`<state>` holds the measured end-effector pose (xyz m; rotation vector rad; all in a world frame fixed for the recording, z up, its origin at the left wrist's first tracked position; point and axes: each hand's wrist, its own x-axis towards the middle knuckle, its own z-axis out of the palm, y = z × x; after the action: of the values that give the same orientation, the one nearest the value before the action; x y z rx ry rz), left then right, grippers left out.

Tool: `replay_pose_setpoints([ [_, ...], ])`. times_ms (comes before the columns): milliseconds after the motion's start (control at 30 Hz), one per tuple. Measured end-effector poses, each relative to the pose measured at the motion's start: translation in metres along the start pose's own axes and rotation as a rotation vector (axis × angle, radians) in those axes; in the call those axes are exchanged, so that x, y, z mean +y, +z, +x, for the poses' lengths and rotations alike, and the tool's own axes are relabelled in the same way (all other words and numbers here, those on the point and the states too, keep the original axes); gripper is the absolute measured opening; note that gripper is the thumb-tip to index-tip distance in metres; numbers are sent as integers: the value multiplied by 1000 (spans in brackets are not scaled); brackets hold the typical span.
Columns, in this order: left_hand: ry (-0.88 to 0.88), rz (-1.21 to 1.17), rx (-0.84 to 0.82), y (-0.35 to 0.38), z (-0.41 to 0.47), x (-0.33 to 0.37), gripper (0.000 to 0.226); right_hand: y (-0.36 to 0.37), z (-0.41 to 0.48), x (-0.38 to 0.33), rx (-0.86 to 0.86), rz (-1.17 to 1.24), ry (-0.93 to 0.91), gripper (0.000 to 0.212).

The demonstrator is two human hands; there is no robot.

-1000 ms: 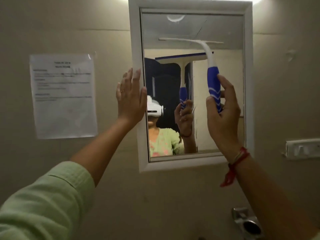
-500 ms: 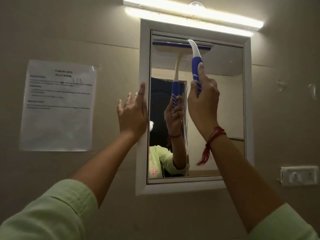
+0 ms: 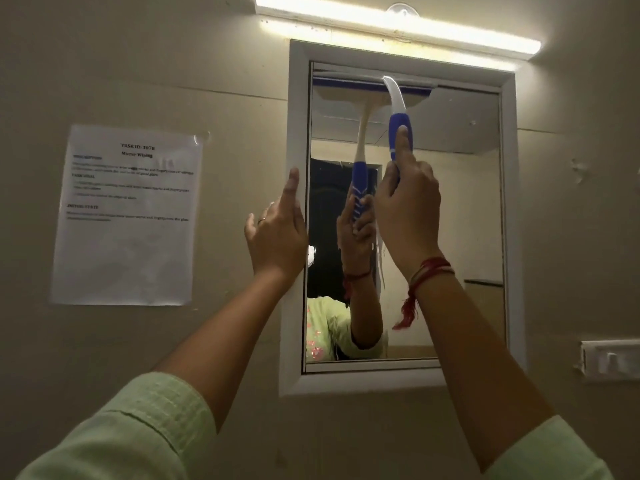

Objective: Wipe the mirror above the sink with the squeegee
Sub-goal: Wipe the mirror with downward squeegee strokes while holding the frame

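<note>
A white-framed mirror (image 3: 506,216) hangs on the beige wall. My right hand (image 3: 407,216) grips the blue and white handle of the squeegee (image 3: 398,119), index finger stretched up along it. The squeegee's blade lies across the top left of the glass, just under the frame's upper edge. My left hand (image 3: 277,233) rests flat on the mirror's left frame edge, fingers apart, holding nothing. The glass reflects the squeegee, my right hand and a green sleeve.
A lit tube light (image 3: 398,26) runs above the mirror. A printed paper sheet (image 3: 128,216) is taped to the wall on the left. A white switch plate (image 3: 611,360) sits at the lower right. The sink is out of view.
The squeegee has gone up from the upper middle of the glass to the top edge and shifted left. My view has tilted upward, so the tap has left the frame.
</note>
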<state>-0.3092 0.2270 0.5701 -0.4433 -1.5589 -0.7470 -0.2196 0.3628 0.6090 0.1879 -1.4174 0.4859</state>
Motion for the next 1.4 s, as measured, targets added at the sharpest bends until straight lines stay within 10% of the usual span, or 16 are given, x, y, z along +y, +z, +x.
replay_pose_setpoints([
  [1400, -2, -217, 20, 6, -10, -1, 43, 17, -63, 24, -30, 138, 61, 57],
])
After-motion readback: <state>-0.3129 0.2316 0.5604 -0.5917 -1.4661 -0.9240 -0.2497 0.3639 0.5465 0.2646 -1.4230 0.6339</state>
